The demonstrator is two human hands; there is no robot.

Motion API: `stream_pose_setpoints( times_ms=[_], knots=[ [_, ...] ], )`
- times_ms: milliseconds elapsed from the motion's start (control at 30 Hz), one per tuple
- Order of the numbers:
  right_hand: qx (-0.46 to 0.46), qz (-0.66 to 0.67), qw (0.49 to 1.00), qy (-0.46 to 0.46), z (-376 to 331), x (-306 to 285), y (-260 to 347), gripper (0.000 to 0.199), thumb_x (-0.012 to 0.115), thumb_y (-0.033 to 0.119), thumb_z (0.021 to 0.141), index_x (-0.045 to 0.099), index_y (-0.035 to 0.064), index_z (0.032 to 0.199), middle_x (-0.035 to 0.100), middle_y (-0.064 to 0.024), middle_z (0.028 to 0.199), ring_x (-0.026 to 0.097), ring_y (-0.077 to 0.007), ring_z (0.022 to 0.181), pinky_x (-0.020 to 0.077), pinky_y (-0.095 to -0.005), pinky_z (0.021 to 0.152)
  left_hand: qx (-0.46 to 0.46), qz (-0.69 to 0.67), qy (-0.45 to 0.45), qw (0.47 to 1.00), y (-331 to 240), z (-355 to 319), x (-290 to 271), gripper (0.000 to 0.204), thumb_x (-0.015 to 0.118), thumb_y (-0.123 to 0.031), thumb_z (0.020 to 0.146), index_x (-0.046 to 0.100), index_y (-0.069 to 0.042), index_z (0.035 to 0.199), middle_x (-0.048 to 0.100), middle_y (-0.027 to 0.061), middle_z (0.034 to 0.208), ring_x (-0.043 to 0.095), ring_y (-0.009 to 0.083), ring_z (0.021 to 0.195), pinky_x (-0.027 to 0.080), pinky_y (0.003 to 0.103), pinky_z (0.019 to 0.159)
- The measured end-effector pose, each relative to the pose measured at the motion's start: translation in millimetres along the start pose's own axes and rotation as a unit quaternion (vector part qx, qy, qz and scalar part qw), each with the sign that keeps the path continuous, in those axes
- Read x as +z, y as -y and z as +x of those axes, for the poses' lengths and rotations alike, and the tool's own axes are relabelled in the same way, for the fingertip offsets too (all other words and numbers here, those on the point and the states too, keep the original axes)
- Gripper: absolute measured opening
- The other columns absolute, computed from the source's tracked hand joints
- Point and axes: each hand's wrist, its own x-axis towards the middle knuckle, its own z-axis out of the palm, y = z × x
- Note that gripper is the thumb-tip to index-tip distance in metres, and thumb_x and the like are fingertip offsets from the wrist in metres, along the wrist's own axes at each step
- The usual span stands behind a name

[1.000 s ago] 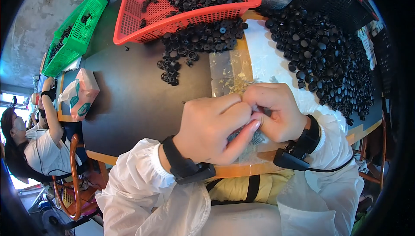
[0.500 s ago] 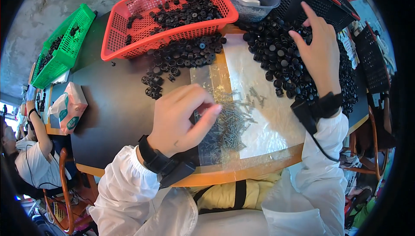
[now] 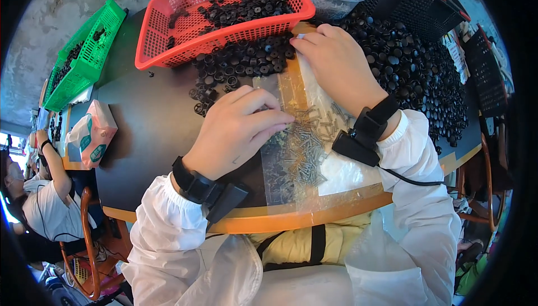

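My left hand [image 3: 232,132] is over the near table, thumb and fingers pinched together at the left edge of a heap of small silver screws [image 3: 305,157]. Whatever lies in that pinch is too small or hidden to make out. Farther off, my right hand [image 3: 342,68] reaches leftward, its curled fingertips at the right edge of a pile of black round plastic parts [image 3: 241,62]. Its fingers are drawn together, and I cannot see what they hold. A spread of black round caps [image 3: 414,73] lies to the right of that hand. The screws rest on clear plastic sheeting [image 3: 344,177].
A red basket [image 3: 224,40] of black parts stands at the back, beside a clear plastic tub [image 3: 339,6]. Black crates [image 3: 417,12] are at the back right. Left are a green basket [image 3: 92,54] and a tissue pack [image 3: 98,132]; another person [image 3: 50,205] sits beyond.
My right hand has moved left from above the black caps to the edge of the other black parts, its fingers closing together. My left hand stays pinched near the screws, shifting only slightly.
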Motion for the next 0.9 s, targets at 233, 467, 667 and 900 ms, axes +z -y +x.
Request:
stream_pose_setpoints(
  times_ms=[233,467,667,900],
  knots=[
    [0.045,0.048,0.995,0.076,-1.7,-13.5,2.9,0.015,0.058,0.009,0.081,0.065,0.0059,0.094,0.063,-0.0071,0.085,0.06,-0.0258,0.084,0.0491,-0.0367,0.078,0.012,-0.016,0.041,0.999,2.0,-1.3,-0.2,0.015,0.075,-0.011,0.072,0.07,-0.01,0.086,0.061,0.0011,0.086,0.056,0.022,0.079,0.047,0.033,0.07],
    [0.055,0.057,0.994,0.076,-5.2,-14.6,-1.0,0.009,0.063,0.011,0.08,0.062,0.0081,0.089,0.062,-0.008,0.082,0.061,-0.0273,0.083,0.0492,-0.0387,0.076,-0.024,-0.038,0.028,0.999,-3.6,-1.1,1.8,0.016,0.073,-0.006,0.075,0.064,-0.007,0.089,0.062,0.0035,0.087,0.059,0.024,0.081,0.048,0.034,0.071],
    [0.083,0.298,0.95,0.035,-6.6,-40.2,10.0,0.022,0.072,0.009,0.075,0.065,0.0042,0.095,0.066,-0.0089,0.085,0.064,-0.0254,0.084,0.05,-0.0359,0.076,-0.183,-0.21,-0.087,0.956,-11.1,-1.0,-2.1,0.014,0.07,0.001,0.082,0.065,-0.002,0.094,0.063,0.0062,0.091,0.062,0.0147,0.086,0.052,0.026,0.071],
    [0.244,0.579,0.775,0.076,-23.7,-50.8,35.7,0.026,0.07,0.006,0.083,0.068,0.0045,0.109,0.07,-0.0068,0.093,0.066,-0.0122,0.08,0.0526,-0.026,0.074,-0.159,-0.262,-0.102,0.946,-13.3,-0.6,-0.5,0.015,0.069,0.001,0.083,0.066,0.0,0.098,0.063,0.0069,0.098,0.062,0.0133,0.087,0.052,0.025,0.075]
  ],
)
